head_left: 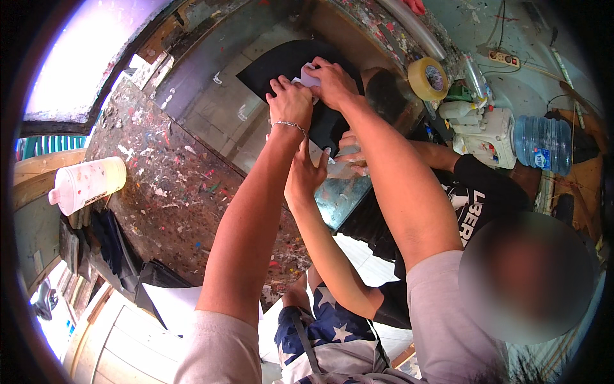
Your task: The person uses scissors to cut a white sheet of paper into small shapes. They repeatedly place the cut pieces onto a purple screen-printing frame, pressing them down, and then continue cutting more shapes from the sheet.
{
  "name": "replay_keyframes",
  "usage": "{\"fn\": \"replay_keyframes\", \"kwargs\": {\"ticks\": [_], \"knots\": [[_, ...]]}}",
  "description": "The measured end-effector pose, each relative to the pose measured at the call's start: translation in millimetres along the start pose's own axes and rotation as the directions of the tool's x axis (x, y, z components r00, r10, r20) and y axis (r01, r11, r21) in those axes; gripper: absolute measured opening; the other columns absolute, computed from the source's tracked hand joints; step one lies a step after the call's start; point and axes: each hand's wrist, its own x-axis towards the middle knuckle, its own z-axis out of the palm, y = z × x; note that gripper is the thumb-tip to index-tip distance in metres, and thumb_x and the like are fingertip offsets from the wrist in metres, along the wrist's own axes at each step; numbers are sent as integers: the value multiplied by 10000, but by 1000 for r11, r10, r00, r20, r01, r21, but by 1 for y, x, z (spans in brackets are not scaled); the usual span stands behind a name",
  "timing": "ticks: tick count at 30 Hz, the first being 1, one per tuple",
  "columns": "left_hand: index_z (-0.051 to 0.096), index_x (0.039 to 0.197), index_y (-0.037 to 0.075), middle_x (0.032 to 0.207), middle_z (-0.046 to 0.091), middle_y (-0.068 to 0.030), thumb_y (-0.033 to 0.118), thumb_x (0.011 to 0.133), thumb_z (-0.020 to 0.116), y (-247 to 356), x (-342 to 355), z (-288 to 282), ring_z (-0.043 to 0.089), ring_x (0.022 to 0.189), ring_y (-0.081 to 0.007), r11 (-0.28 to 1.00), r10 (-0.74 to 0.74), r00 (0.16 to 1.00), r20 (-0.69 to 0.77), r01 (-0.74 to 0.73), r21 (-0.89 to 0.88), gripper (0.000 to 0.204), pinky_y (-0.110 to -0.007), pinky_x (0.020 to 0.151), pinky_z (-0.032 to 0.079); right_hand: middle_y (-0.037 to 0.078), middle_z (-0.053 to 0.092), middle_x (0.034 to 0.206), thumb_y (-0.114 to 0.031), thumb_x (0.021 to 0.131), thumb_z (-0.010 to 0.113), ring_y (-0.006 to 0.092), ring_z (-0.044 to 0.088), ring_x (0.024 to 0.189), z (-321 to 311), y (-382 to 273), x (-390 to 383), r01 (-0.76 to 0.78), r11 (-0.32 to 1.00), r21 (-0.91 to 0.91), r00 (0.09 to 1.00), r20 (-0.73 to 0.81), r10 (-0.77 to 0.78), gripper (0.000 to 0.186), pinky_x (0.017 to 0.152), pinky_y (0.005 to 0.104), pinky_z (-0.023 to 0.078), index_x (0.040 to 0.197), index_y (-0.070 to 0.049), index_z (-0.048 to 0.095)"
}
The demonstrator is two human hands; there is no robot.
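A black sheet of thin material lies on a glassy panel set in the workbench. My left hand, with a chain bracelet at the wrist, presses on the sheet, its bent fingertips spread. Close by on the right, my right hand is closed on a small pale piece above the sheet. The underside of that piece is hidden. Just nearer, a co-worker's two hands reach in below mine, around the sheet's lower part; what they hold is partly covered by my arms.
The bench top is spattered with paint or glue. A whitish bottle lies at the left. To the right are a tape roll, cream plastic containers, a blue water jug and a socket strip. The co-worker sits close at the right.
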Motion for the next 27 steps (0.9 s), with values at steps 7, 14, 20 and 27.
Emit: {"fn": "replay_keyframes", "kwargs": {"ticks": [7,14,20,27], "knots": [[662,1008,-53,1103,570,-233,158,858,561,-2,-1,-1,536,1095,-380,1000,-14,1000,8,14,-17,277,-506,842,507,16,481,1325,-172,810,688,296,515,1156,1,-1,2,7,1000,-10,1000,27,-7,514,971,405,472,1305,-222,559],[657,1021,-51,1129,558,-240,178,866,551,-1,1,-1,518,1136,-397,1000,-19,999,41,20,-11,297,-523,881,488,21,485,1315,-152,805,688,311,516,1150,-3,-3,-1,2,1000,1,1000,15,-2,519,963,410,477,1304,-215,560],[621,1059,-61,1193,535,-260,161,883,513,0,1,-8,489,1171,-406,999,-38,995,96,41,-29,303,-537,900,475,35,511,1284,-105,774,704,324,540,1087,-3,-4,-2,14,1000,-7,1000,-18,-14,517,934,411,487,1271,-176,583],[602,1097,-36,1232,511,-261,332,845,644,-3,-4,10,477,1190,-406,998,-27,1000,6,26,54,449,-500,888,477,2,499,1284,-136,771,732,308,529,1140,-2,-6,0,19,1000,-5,1000,1,-19,497,916,422,521,1241,-206,587]]}}
